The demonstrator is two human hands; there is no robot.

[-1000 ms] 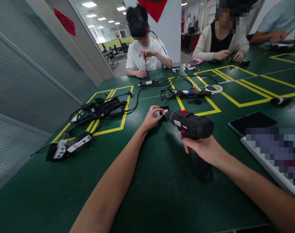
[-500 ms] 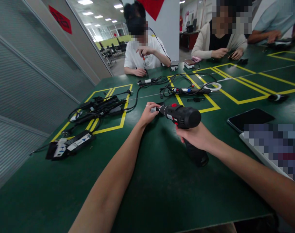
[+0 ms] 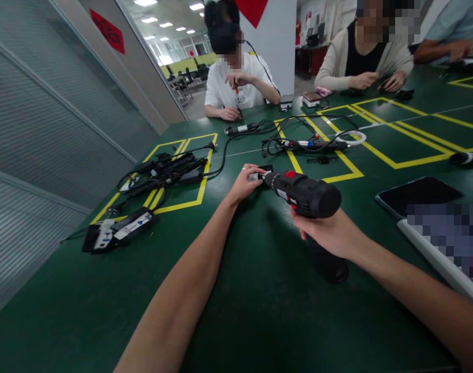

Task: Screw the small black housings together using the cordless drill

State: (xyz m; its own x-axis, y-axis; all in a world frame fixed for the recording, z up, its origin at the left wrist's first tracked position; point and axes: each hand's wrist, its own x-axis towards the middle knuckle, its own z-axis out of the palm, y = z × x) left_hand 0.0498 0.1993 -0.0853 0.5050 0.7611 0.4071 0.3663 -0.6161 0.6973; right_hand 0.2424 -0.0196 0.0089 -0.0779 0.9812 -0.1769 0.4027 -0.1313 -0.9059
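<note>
My right hand [image 3: 325, 228] is wrapped around the grip of a black cordless drill [image 3: 308, 194] with red accents. The drill points away from me and to the left, its chuck close to my left fingertips. Bent over the table, my left hand [image 3: 246, 184] has its fingers closed on a small black part [image 3: 267, 169], whose far end sticks out past them. A small silvery piece [image 3: 255, 176] shows between those fingers and the drill's tip. Exactly where the tip touches is too small to tell.
Left on the green table [image 3: 228, 311] lie black cables and adapters [image 3: 174, 171] and a labelled black piece [image 3: 135, 225]. Beyond my hands are a wired pen-like tool [image 3: 310, 144] and a white ring [image 3: 353, 137]. A phone [image 3: 418, 196] lies right. Several people sit across.
The whole view has shifted, so things appear slightly farther right. The drill's rear end sits a little lower and closer. Both hands keep their hold.
</note>
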